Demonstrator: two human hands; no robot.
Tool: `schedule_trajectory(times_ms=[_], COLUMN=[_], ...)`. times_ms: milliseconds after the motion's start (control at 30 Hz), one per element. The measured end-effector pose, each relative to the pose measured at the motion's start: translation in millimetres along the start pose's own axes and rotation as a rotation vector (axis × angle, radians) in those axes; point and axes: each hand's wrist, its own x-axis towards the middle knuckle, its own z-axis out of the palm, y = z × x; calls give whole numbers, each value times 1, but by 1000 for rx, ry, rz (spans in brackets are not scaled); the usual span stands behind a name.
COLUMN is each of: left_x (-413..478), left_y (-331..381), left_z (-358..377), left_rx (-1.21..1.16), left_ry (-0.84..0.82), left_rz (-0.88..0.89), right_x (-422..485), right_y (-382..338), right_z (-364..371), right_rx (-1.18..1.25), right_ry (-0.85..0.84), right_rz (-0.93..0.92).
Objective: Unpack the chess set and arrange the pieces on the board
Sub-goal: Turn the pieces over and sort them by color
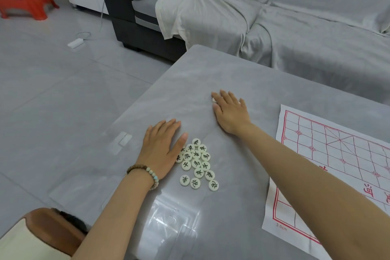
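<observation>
Head view
Left hand (160, 148): lying flat, palm down, fingers straight, gripping nothing; its thumb edge is pressing against the pile, prob. walling it so discs aren't sliding off twd the table edge.
Pieces (197, 164): sitting in a tight cluster on the table just right of that hand, none on the board yet; small round cream discs, smooth, black characters facing up, so they're readable for sorting.
Right hand (230, 112): stretching farther out, also flat & spread, not clenched; it's covering a stray piece (214, 99) peeking white at the fingertips, looks like it's raking that one in. Can't tell if more are hiding under the palm.
Board (329, 162): thin white sheet w/ red grid, lying flat at right, well apart from the pile, partly cut off by frame; creases showing.
Table (211, 69): grey, glossy, w/ a clear cover reflecting light, slick enough for discs to be skating.
Bracelet (145, 172): beads, sitting on left wrist.
</observation>
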Motion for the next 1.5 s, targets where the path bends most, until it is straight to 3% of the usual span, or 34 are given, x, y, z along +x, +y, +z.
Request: schedule_trajectory(times_ms=[100, 233, 333, 533, 667, 900, 1500], left_x=[-4, -9, -15, -37, -44, -50, -52], left_y=[6, 11, 16, 16, 20, 24, 34], left_z=[-2, -9, -14, -8, -13, -13, -9], left_rx=[-72, -127, -145, -45, -82, -118, -216], left_ry=[-24, -39, -67, -258, -209, -110, -98], left_rz=[27, 63, 71, 149, 131, 143, 155], right_x=[-10, -58, -114, -170, -177, -178, -191], right_y=[5, -1, -7, -13, -21, -25, -14], right_z=[-11, -24, -15, 6, 8, 4, 4], right_rx=[122, 501, 667, 473, 358, 504, 618], right_ry=[-11, 243, 134, 65, 116, 120, 108], right_rz=[-50, -115, -141, -273, -252, -228, -146])
